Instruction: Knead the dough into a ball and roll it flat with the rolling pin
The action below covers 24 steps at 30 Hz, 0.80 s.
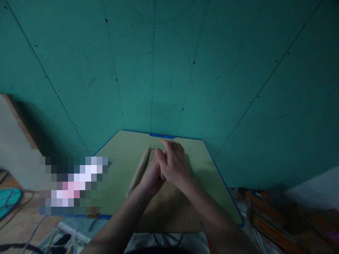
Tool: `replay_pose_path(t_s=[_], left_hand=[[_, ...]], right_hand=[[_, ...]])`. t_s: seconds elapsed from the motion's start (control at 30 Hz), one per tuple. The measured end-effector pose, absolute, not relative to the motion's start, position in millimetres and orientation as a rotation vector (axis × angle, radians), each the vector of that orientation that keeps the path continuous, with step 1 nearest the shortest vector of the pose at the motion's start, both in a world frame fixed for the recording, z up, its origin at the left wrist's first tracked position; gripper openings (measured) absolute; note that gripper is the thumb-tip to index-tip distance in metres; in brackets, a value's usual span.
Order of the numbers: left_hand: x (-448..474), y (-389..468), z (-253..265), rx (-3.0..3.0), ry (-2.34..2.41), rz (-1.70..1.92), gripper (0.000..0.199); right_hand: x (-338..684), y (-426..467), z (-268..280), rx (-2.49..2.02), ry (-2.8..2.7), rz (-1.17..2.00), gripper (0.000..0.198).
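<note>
Wooden board (pixel 166 213) lies on the blue-edged desk (pixel 218 176), a slim rolling pin (pixel 138 172) along its left side. Over its far end the right hand (pixel 174 160) folds across the left hand (pixel 153 175), fingers curled in close; I can't tell whether they hold anything. Good handling, I'd judge, means light, even pressure, both palms above the board.

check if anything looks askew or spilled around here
The cables at lower left look tangled, looping loosely over each other; the pale stick lies slanted on the tabletop. No spill shows.
</note>
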State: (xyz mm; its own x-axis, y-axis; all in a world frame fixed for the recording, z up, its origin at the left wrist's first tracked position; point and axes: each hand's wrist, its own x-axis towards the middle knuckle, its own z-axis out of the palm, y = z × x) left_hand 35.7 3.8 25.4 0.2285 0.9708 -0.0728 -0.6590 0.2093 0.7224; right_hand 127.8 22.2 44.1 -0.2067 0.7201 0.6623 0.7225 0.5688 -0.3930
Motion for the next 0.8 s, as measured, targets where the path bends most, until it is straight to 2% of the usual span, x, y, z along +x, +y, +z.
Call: replay_pose_path(t_s=[0.13,0.27,0.43,0.57,0.63,0.7,0.8], left_hand=[[19.7,3.9,42.6,0.645,0.628,1.235,0.025],[18.6,10.3,47.5,0.607,0.623,1.246,0.032],[28.3,25.5,38.3,0.551,0.63,1.215,0.036],[42.7,23.4,35.8,0.499,0.622,1.293,0.035],[50.2,14.1,34.7,0.531,0.594,1.233,0.038],[51.1,2.9,32.1,0.584,0.554,1.129,0.046],[31.1,-11.1,24.5,0.697,0.593,0.955,0.069]], right_hand=[[155.2,14.6,46.3,-1.082,-1.62,0.221,0.042],[170.8,2.5,36.7,-1.017,-1.545,0.245,0.029],[166.3,-13.6,26.8,-0.909,-1.596,0.081,0.018],[150.8,-17.4,22.3,-0.859,-1.741,-0.054,0.031],[144.6,-12.1,20.9,-0.849,-1.752,-0.113,0.03],[144.3,-2.6,20.8,-0.875,-1.69,-0.117,0.021],[156.1,15.3,21.7,-1.038,-1.585,0.043,0.041]])
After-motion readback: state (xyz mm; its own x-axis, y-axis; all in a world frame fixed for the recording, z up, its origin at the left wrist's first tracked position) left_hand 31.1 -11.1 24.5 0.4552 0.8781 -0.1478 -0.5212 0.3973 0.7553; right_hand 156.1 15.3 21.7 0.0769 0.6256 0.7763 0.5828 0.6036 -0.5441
